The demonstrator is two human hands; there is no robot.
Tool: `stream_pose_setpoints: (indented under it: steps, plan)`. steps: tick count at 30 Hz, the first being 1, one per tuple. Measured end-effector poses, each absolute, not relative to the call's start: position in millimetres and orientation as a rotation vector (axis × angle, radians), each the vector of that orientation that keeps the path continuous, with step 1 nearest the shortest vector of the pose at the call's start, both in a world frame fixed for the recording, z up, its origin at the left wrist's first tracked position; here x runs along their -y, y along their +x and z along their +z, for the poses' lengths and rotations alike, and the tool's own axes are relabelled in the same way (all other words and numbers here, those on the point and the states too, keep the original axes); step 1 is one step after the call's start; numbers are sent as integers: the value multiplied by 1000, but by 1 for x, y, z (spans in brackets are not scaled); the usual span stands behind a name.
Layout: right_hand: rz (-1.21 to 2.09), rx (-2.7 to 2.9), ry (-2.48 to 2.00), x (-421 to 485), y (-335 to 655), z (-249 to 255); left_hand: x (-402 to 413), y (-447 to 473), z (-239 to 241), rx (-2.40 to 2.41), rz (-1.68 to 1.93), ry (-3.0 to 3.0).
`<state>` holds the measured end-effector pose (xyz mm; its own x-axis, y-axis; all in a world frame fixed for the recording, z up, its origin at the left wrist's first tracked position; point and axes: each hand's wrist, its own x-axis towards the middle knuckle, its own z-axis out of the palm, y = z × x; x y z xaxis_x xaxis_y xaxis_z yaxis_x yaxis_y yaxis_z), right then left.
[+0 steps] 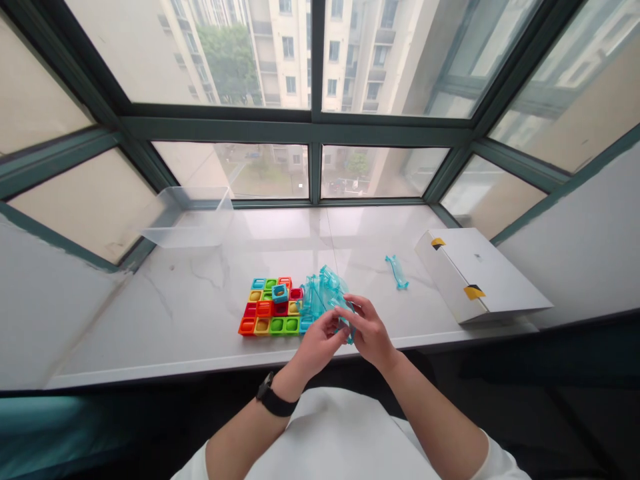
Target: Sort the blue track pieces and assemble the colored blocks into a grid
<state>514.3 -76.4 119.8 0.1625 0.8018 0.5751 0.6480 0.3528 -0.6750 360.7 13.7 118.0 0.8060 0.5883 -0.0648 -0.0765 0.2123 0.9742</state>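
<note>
My left hand (pixel 321 341) and my right hand (pixel 369 332) come together at the near edge of the white sill, fingers closed around a clear blue plastic piece (pixel 350 338) that they mostly cover. Just beyond the fingers lies a heap of clear blue plastic track pieces (pixel 316 293). Left of the heap are colourful square blocks (pixel 263 309) in red, orange, yellow, green and blue, set side by side in rows. One blue block (pixel 280 293) rests on top of the others. A single curved blue track piece (pixel 397 272) lies apart, to the right.
A clear plastic bin (pixel 200 237) stands at the back left by the window. On the right sits a white box (pixel 480 273) with yellow-and-black tabs. The marble-patterned sill (pixel 200 320) ends at a front edge close to my body. Green window frames (pixel 300 131) surround it.
</note>
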Motion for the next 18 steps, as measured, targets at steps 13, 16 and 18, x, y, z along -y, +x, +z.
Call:
stream_pose_setpoints:
  steps: [13, 16, 18]
  plan:
    - [534, 1082, -1655, 68, 507, 139, -23, 352, 142, -662, 512, 2037]
    - [530, 1029, -1737, 65, 509, 140, -20, 351, 139, -628, 482, 2149]
    - [528, 1000, -1779, 64, 511, 140, -19, 351, 136, -602, 463, 2192]
